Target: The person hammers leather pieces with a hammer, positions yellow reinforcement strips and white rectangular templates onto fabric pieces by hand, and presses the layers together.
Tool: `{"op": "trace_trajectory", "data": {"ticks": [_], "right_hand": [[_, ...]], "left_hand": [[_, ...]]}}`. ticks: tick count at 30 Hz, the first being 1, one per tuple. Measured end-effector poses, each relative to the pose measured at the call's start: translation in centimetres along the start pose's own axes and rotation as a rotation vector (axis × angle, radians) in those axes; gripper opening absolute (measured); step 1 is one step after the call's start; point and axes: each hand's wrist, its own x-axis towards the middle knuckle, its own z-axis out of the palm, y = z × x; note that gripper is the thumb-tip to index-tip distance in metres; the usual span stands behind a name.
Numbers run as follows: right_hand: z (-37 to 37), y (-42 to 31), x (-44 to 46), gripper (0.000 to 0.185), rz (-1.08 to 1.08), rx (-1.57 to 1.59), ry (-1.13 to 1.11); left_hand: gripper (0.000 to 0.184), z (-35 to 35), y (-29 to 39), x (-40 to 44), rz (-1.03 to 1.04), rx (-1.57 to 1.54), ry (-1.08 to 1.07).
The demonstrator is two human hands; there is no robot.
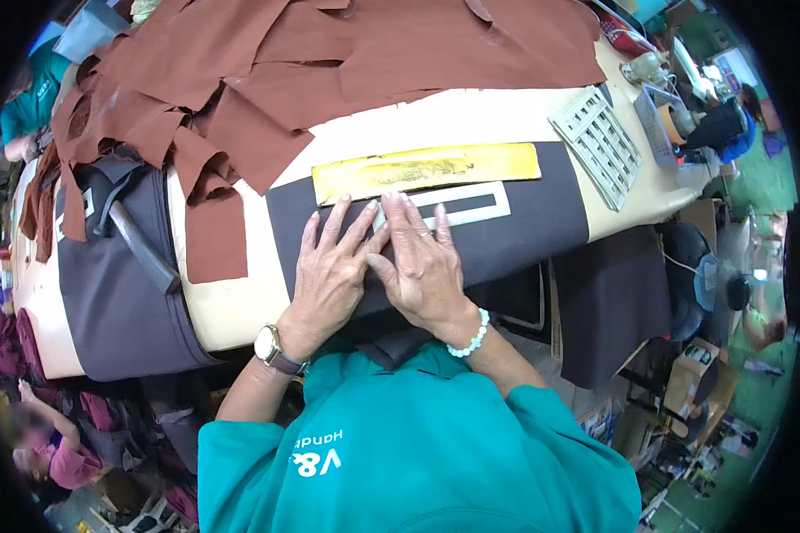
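Both hands lie side by side on a dark cloth-like sheet [547,218] at the table's near edge. My left hand [331,271] is flat, fingers stretched, with its fingertips near a yellow strip [498,163] that has a dark worn patch. My right hand [425,271] rests with fingers apart over the left end of a white rectangular frame [478,218] with a long slot. That end of the frame is partly hidden under the fingers. The yellow strip lies just beyond the frame. Neither hand grips anything.
Rust-brown sheets [347,53] cover the far side of the table [471,111]. A hammer [142,249] lies on folded dark material [120,311] at left. A pale slotted panel [600,147] is at right. Other people [40,93] are at the left side.
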Motion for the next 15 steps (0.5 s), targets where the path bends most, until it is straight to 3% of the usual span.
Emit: {"op": "trace_trajectory", "data": {"ticks": [15], "right_hand": [[-3.8,5.4,-1.9,0.075,0.152,-0.254,0.073]], "left_hand": [[0.052,-0.7,0.3,-0.1,0.099,0.293,-0.071]]}}
